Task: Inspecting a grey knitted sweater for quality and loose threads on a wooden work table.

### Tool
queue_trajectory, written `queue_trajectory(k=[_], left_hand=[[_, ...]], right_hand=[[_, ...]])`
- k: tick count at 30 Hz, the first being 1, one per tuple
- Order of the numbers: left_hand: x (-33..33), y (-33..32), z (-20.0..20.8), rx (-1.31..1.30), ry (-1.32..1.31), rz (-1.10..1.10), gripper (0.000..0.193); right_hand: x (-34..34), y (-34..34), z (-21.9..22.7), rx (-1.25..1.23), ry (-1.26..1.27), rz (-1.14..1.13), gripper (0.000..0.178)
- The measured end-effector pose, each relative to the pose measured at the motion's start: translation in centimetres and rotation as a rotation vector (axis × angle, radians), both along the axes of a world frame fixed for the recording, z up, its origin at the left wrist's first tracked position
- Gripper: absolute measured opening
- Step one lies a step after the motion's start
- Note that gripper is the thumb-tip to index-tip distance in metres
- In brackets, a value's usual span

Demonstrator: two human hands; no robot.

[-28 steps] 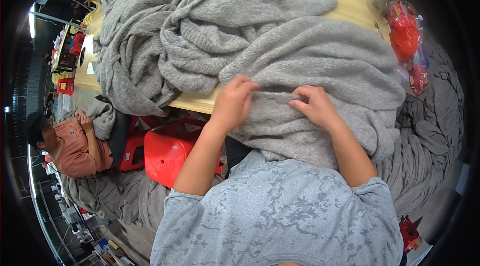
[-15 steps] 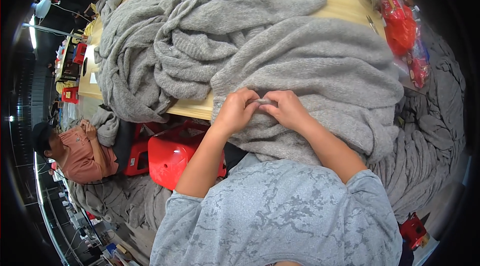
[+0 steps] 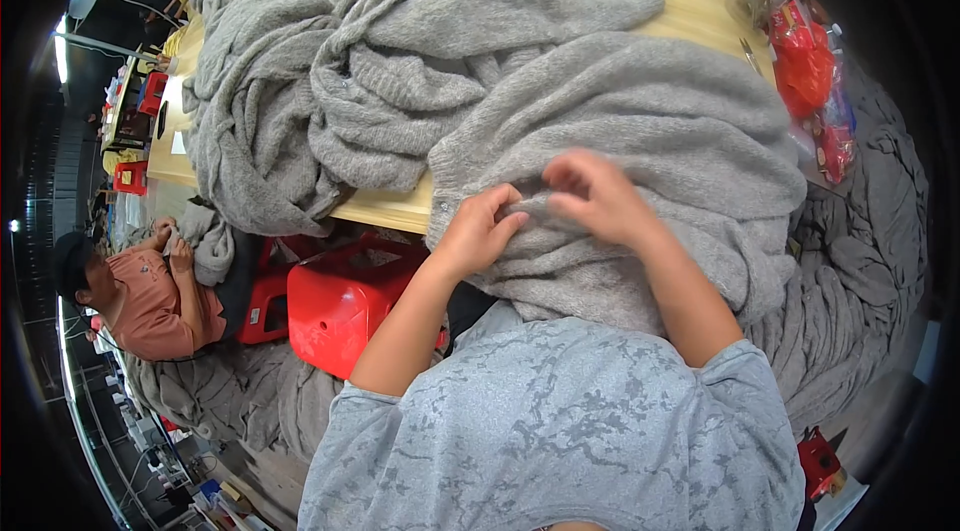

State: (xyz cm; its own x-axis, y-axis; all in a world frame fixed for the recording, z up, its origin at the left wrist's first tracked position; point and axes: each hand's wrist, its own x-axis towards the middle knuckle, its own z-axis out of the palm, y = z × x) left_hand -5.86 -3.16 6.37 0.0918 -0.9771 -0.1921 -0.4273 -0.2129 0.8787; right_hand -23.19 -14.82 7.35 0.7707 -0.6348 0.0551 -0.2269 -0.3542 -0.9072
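Both hands are working right at the near edge of the desk (image 3: 385, 214), on a grey knitted garment (image 3: 640, 121) that's draping over that edge toward the person's lap. The left hand (image 3: 478, 231) is curling its fingers into the knit and pinching a fold of it, knuckles up, thumb tucked against the fabric. The right hand (image 3: 592, 196) is sitting just beside it, fingers bent and drawn together over the same fold, fingertips pointing toward the left hand. It's touching the cloth, but I can't tell whether it's actually gripping anything small between the fingertips, too blurry there. The two hands are nearly meeting.

Behind that garment, a big heap of more grey knitwear (image 3: 330, 101) is piling across most of the wooden desk, all twisted and overlapping. More grey fabric (image 3: 860, 261) is hanging down off the right side and bunching on the floor.

Under the desk edge on the left a red plastic stool (image 3: 340, 296) is standing, just beside the left forearm. Off to the far left another person in an orange shirt (image 3: 150, 301) is sitting low, holding their own bit of grey cloth. At the right end of the desk some red plastic packets (image 3: 805, 71) are lying near the edge.
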Motion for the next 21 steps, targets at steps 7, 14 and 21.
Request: queue_trajectory(k=[7, 14, 21], left_hand=[[-0.4, 0.7, -1.9, -0.367, -0.216, -0.050, 0.011], [-1.1, 1.2, -2.0, -0.340, -0.278, -0.010, 0.016], [-1.0, 1.2, -2.2, -0.338, -0.319, 0.009, 0.015]], right_hand=[[1.4, -3.5, 0.5, -0.151, 0.150, 0.051, 0.033], [4.7, -4.3, -2.1, -0.278, 0.139, 0.170, 0.016], [5.8, -5.5, -0.7, 0.208, 0.367, 0.151, 0.024]])
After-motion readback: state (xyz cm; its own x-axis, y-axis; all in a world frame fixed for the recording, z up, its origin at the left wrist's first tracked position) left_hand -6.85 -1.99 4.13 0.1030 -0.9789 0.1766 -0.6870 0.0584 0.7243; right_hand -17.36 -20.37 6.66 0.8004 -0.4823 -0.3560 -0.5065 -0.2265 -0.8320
